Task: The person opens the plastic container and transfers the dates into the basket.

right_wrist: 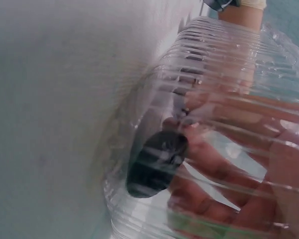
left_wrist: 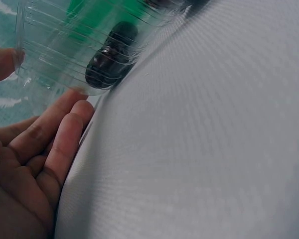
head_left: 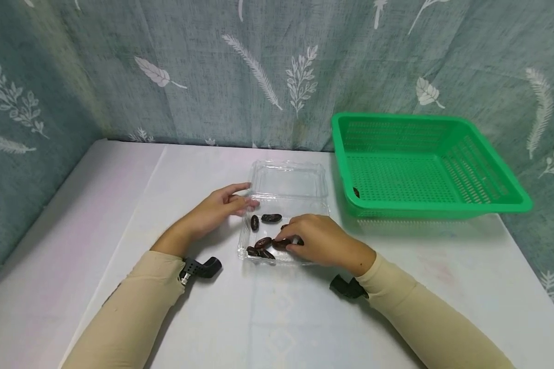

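A clear plastic clamshell box [head_left: 288,205] lies with its lid folded back, several dark brown dates [head_left: 271,218] in its base. My right hand [head_left: 320,241] reaches into the base from the right, and its thumb and index finger pinch a date [head_left: 281,244] near the front. Through the ribbed wall in the right wrist view, another date [right_wrist: 158,164] lies close by my curled fingers. On the left, my left hand [head_left: 223,205] rests its extended fingers against the box's side by the hinge. A date [left_wrist: 112,55] shows through that wall in the left wrist view.
A green perforated plastic basket [head_left: 431,209] stands at the back right, with one date [head_left: 356,192] in its near left corner. White cloth [head_left: 277,318] covers the table. Patterned grey-green curtain [head_left: 189,113] hangs behind. Black camera mounts [head_left: 203,267] jut from both wrists.
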A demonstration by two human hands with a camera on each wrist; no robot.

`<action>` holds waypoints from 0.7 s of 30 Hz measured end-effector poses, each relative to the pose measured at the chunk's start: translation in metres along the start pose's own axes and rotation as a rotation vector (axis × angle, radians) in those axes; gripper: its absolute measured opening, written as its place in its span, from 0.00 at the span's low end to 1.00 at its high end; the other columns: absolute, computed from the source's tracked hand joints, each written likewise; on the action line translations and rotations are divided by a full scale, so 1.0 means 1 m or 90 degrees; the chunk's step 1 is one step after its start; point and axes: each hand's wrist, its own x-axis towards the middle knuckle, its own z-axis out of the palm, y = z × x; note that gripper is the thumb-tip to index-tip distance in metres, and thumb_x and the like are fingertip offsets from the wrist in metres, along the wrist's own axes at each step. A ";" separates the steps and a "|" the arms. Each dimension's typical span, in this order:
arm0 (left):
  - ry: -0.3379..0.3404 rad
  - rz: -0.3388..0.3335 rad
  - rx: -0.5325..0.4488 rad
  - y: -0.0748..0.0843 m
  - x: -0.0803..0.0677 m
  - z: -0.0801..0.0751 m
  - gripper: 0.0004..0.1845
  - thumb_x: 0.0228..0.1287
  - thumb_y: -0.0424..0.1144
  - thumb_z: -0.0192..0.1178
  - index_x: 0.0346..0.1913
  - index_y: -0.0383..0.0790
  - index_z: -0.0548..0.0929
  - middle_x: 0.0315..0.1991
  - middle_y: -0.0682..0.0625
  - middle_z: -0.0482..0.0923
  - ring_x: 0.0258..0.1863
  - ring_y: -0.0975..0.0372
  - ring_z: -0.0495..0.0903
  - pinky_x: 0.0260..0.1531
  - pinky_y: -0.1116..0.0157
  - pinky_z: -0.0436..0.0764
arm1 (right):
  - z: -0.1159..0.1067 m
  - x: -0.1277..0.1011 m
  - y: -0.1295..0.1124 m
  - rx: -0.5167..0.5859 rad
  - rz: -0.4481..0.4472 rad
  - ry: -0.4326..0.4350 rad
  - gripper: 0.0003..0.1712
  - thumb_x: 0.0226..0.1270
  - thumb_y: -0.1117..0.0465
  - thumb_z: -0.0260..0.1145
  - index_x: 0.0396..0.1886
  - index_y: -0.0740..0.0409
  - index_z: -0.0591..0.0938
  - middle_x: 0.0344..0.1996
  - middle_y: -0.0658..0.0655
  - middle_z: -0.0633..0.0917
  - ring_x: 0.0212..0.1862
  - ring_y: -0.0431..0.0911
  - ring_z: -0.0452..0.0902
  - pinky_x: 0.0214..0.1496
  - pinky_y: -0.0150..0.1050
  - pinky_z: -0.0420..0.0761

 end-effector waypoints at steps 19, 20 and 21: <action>-0.005 0.006 0.009 -0.001 0.000 -0.002 0.31 0.79 0.45 0.49 0.78 0.38 0.56 0.62 0.38 0.79 0.63 0.49 0.78 0.57 0.67 0.78 | -0.039 -0.017 0.006 0.079 -0.119 0.225 0.15 0.61 0.67 0.74 0.49 0.53 0.89 0.38 0.50 0.86 0.43 0.44 0.82 0.42 0.37 0.83; -0.003 0.007 0.008 -0.001 0.000 -0.002 0.31 0.79 0.45 0.49 0.78 0.38 0.56 0.62 0.38 0.79 0.63 0.49 0.78 0.57 0.67 0.78 | -0.042 -0.019 0.007 0.085 -0.131 0.252 0.16 0.60 0.68 0.74 0.48 0.54 0.89 0.38 0.51 0.86 0.42 0.44 0.82 0.41 0.37 0.82; -0.001 0.008 0.007 -0.001 0.000 -0.001 0.31 0.79 0.44 0.49 0.78 0.38 0.57 0.62 0.38 0.79 0.63 0.49 0.78 0.56 0.67 0.78 | -0.046 -0.020 0.009 0.091 -0.143 0.279 0.16 0.59 0.69 0.74 0.48 0.55 0.89 0.38 0.52 0.87 0.42 0.44 0.82 0.40 0.37 0.82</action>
